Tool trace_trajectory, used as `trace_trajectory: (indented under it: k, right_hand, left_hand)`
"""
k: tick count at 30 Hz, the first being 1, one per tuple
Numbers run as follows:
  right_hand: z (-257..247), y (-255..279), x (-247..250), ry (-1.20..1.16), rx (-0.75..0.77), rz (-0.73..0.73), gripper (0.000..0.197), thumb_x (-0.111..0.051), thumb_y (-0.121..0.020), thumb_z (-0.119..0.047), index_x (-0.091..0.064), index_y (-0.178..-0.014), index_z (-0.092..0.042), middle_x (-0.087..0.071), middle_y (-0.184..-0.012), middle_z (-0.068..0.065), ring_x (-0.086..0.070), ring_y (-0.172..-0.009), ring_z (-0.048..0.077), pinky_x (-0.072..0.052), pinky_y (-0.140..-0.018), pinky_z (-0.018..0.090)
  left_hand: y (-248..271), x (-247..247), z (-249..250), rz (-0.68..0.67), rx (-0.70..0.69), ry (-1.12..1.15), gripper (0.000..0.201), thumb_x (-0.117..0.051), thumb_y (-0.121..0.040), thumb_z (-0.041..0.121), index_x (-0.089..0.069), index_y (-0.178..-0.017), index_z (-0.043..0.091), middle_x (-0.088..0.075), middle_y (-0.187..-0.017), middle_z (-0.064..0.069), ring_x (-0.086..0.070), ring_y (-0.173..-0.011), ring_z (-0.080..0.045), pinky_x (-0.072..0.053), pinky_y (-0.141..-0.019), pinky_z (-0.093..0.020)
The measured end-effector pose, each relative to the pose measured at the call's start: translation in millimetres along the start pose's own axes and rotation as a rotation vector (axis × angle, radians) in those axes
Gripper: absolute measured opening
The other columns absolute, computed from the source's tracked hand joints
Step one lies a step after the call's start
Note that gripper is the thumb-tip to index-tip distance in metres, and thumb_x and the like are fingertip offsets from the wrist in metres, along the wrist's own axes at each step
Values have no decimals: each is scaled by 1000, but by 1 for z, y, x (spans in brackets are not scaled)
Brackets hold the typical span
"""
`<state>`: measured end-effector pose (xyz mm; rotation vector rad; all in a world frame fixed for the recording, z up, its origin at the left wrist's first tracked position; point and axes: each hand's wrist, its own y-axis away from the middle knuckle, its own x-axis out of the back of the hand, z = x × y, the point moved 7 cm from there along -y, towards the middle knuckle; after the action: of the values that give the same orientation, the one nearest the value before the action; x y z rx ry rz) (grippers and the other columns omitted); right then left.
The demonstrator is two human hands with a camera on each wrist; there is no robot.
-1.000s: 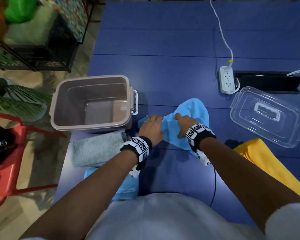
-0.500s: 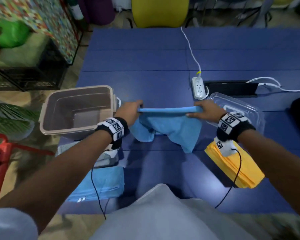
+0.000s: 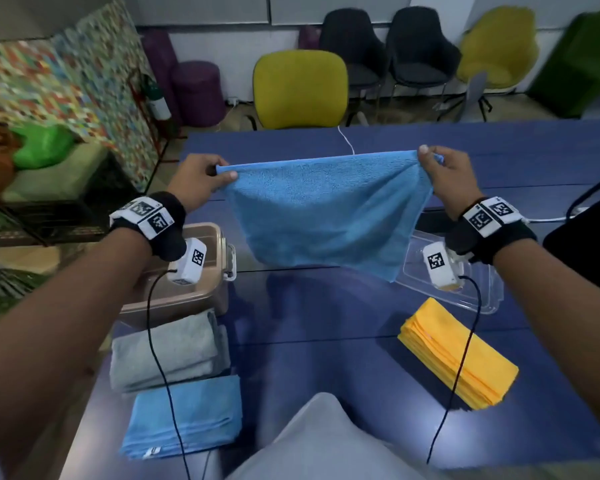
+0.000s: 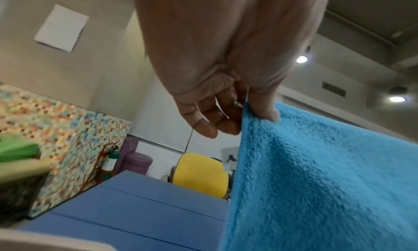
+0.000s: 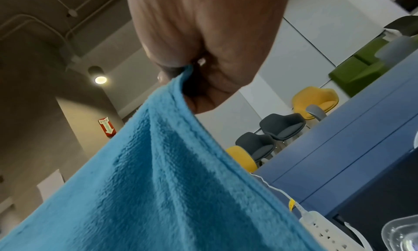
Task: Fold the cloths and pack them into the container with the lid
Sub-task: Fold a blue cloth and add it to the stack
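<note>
A light blue cloth [image 3: 326,209] hangs spread out in the air above the blue table [image 3: 326,341]. My left hand [image 3: 201,178] pinches its top left corner between thumb and fingers [image 4: 262,110]. My right hand [image 3: 444,174] pinches the top right corner [image 5: 181,76]. The cloth [image 4: 328,183] [image 5: 147,183] fills much of both wrist views. A beige container [image 3: 205,289] stands at the left under my left wrist. Its clear lid [image 3: 485,296] lies at the right below my right wrist. Folded grey [image 3: 167,351], blue [image 3: 184,417] and yellow [image 3: 458,358] cloths lie on the table.
A white power strip [image 5: 328,228] with its cable lies on the table behind the cloth. A black object [image 3: 582,258] sits at the right edge. Yellow [image 3: 300,88] and dark chairs [image 3: 388,60] stand beyond the table's far side. A dark crate [image 3: 49,202] stands left.
Both hands have lifted the blue cloth off the table and pulled apart, so it now hangs stretched wide and high. The view has tilted up toward the chairs.
</note>
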<state>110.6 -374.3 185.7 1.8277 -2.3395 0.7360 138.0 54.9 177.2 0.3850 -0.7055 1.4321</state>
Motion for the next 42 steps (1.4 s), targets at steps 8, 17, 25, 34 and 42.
trace_trajectory:
  k: [8,17,25,34,42]
  right_hand:
    - [-14,10,11,95,75,26,31,-58,-94,-38,-67,-85,-10,-60,-74,5,-53,-67,11,-44,-64,28]
    - [52,129,8,269,-48,-163,16,-62,-93,-25,-70,-89,-11,-68,-80,14,-55,-75,10,-38,-63,14]
    - [125,266,2,276,-255,-511,10,-60,-89,-32,-69,-86,-29,-70,-82,-11,-61,-75,6,-45,-68,22]
    - [158,314,-14,430,-333,-913,15,-54,-97,-23,-64,-107,-29,-67,-109,-17,-61,-100,6,-45,-84,27]
    - [153,256,-60,715,-209,-865,25,-51,-98,-24,-64,-117,-16,-62,-120,1,-57,-110,19,-45,-88,30]
  left_hand:
    - [31,5,13,51,59,342,17,-58,-96,15,-59,-79,13,-65,-80,-1,-63,-79,-14,-56,-78,-31]
    - [151,-61,-37,-96,244,438,14,-55,-95,8,-63,-84,8,-68,-76,-2,-66,-72,-15,-54,-65,-21]
    - [272,-135,-106,-384,419,249,25,-64,-85,40,-63,-84,16,-52,-65,-6,-46,-65,-17,-40,-64,-32]
    - [289,-167,-107,-563,390,-30,17,-62,-92,24,-61,-76,20,-45,-58,6,-41,-55,-8,-35,-60,-29]
    - [202,-178,-117,-406,337,-420,10,-57,-88,15,-66,-85,11,-63,-94,-12,-62,-92,-31,-49,-81,-34]
